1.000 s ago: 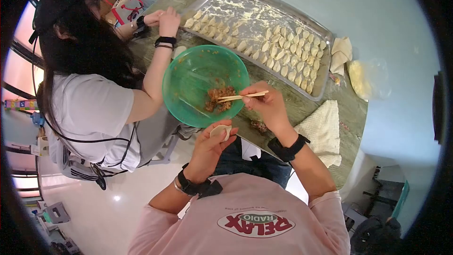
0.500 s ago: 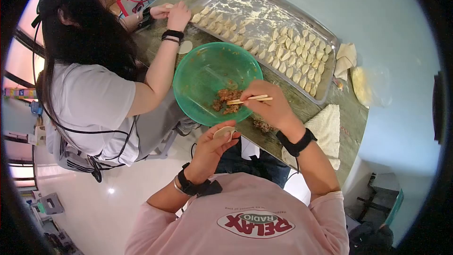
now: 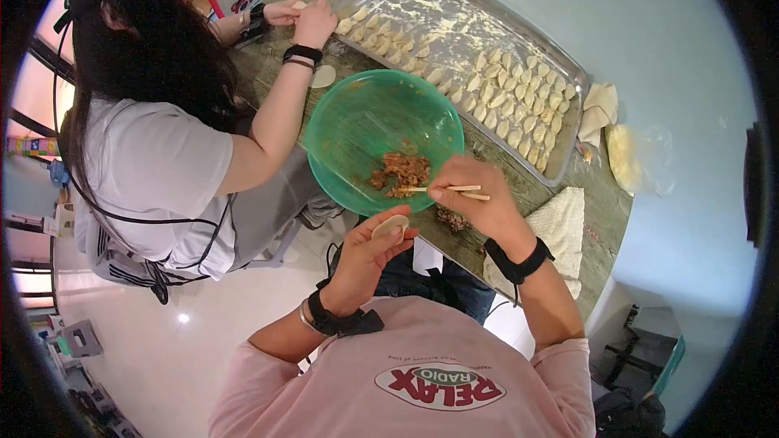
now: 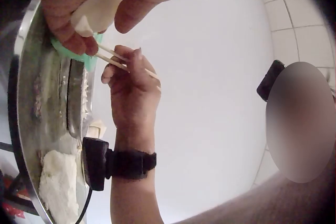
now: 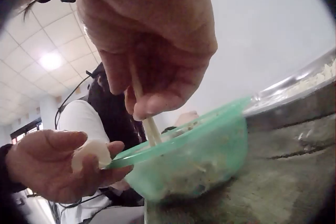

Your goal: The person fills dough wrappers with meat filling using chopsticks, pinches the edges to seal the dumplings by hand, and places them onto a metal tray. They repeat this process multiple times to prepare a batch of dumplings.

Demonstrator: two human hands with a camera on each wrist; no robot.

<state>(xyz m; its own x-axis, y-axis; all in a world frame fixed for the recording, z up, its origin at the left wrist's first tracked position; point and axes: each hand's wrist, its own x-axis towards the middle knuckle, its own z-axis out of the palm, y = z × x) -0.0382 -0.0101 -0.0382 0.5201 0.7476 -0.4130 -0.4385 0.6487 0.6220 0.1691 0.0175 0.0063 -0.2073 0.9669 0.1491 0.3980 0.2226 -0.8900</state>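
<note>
My right hand [image 3: 479, 195] grips a pair of chopsticks [image 3: 442, 189], their tips at the brown filling [image 3: 403, 170] inside the green bowl [image 3: 345, 118]. Just below the bowl's near rim, my left hand [image 3: 365, 255] holds a round dough wrapper [image 3: 390, 227] on its fingers, the thumb against it. In the left wrist view the wrapper [image 4: 97, 11] lies between thumb and fingers, with the right hand [image 4: 134, 92] and chopsticks beyond. The right wrist view has the chopsticks [image 5: 151, 129] reaching down past the bowl's rim [image 5: 194, 134].
A metal tray [image 3: 580, 126] with rows of dumplings lies behind the bowl. A loose wrapper [image 3: 323, 76] is on the table beside another person [image 3: 154, 138], whose hands work at the tray's left end. A cloth [image 3: 556, 235] and a plastic bag [image 3: 641, 158] are at the right.
The bowl and tray appear shifted right in the head view. My right hand has moved right and slightly down with the chopsticks, while my left hand keeps hold of the wrapper.
</note>
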